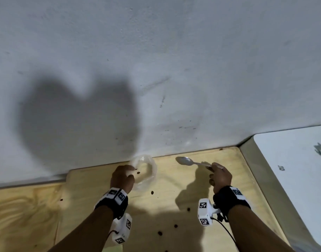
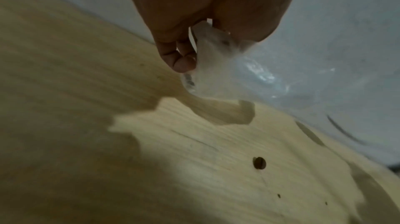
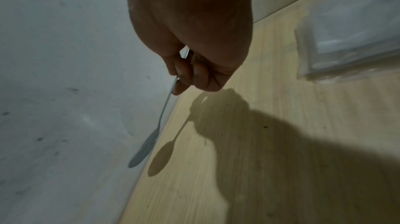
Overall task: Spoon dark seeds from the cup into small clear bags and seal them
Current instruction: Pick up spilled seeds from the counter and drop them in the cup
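My left hand (image 1: 122, 177) pinches the rim of a small clear bag (image 1: 147, 171) and holds it above the wooden table, mouth open toward the right; in the left wrist view the bag (image 2: 238, 73) hangs from the fingers (image 2: 184, 63). A couple of dark seeds show inside it. My right hand (image 1: 219, 176) grips the handle of a metal spoon (image 1: 185, 161), its bowl pointing left toward the bag and looking empty. In the right wrist view the spoon (image 3: 149, 142) slants down beside the wall. No cup is in view.
Loose dark seeds (image 1: 152, 192) lie scattered on the wooden table (image 1: 174, 206), one big in the left wrist view (image 2: 259, 163). A grey wall (image 1: 156, 70) rises right behind the table. A stack of clear bags (image 3: 350, 39) lies to the right. A white surface (image 1: 292, 160) adjoins at the right.
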The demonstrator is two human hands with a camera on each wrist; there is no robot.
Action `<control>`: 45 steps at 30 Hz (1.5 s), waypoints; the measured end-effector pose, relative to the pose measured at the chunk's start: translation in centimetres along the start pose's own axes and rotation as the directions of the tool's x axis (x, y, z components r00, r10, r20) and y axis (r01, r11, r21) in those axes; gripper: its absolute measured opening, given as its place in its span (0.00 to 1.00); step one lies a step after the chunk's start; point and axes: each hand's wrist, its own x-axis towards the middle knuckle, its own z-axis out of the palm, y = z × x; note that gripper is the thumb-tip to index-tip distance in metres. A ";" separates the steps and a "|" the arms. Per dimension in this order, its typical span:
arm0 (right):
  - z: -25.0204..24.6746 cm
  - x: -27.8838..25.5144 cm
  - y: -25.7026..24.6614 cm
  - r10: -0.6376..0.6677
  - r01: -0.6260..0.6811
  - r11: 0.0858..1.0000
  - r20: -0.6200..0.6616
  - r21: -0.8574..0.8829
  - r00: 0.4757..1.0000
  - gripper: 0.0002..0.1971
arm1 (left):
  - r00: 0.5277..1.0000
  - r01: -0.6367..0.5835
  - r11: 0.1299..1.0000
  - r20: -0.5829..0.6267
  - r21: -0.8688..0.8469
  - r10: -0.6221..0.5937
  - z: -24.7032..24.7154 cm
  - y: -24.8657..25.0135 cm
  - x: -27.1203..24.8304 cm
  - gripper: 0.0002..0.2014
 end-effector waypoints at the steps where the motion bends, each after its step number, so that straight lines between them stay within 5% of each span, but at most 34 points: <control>1: -0.6 0.3 0.2 0.023 -0.023 1.000 -0.005 -0.001 1.000 0.06 | 0.999 0.038 0.999 -0.019 -0.033 -0.038 -0.2 -0.4 -0.3 0.15; 8: -2.3 2.4 2.3 0.141 -0.137 0.983 0.021 -0.122 0.990 0.08 | 0.924 0.342 0.901 -0.081 -0.266 -0.374 -1.0 -2.2 -2.3 0.12; 14: -2.8 2.9 4.2 0.132 -0.134 0.971 -0.023 -0.200 0.991 0.05 | 0.868 0.416 0.783 -0.056 -0.462 -0.494 -1.4 -2.3 -2.9 0.12; 17: -3.1 2.1 4.4 0.144 -0.142 0.978 -0.001 -0.155 0.990 0.30 | 0.858 0.409 0.708 -0.022 -0.575 -0.513 -1.5 -1.9 -3.4 0.13; 20: -3.8 1.5 4.7 0.065 -0.063 0.961 -0.001 -0.270 0.998 0.28 | 0.854 0.413 0.677 0.001 -0.609 -0.520 -1.8 -1.3 -3.4 0.14; 23: -3.8 -1.2 4.3 -0.064 0.141 0.865 0.174 -0.481 0.983 0.16 | 0.859 0.418 0.678 0.020 -0.605 -0.512 -2.0 -1.3 -3.1 0.15; 28: -2.6 -6.2 4.7 -0.047 0.527 0.477 0.579 -0.703 0.814 0.04 | 0.872 0.428 0.628 0.115 -0.650 -0.475 -3.2 -1.3 -3.3 0.15; 31: -2.1 -7.2 5.8 0.015 0.569 0.373 0.618 -0.732 0.786 0.04 | 0.876 0.416 0.637 0.099 -0.648 -0.472 -3.3 -1.5 -3.3 0.13; 35: -1.5 -7.7 6.9 -0.017 0.604 0.191 0.612 -0.774 0.790 0.05 | 0.839 0.415 0.545 0.076 -0.728 -0.538 -3.1 -1.5 -3.5 0.02; 41: -1.6 -7.5 7.3 -0.040 0.605 0.198 0.611 -0.771 0.791 0.13 | 0.805 0.458 0.492 0.110 -0.740 -0.583 -3.9 -1.3 -3.4 0.05; 45: -1.5 -7.0 7.7 -0.051 0.601 0.192 0.604 -0.776 0.795 0.09 | 0.841 0.429 0.599 0.057 -0.676 -0.538 -4.1 -1.5 -3.6 0.06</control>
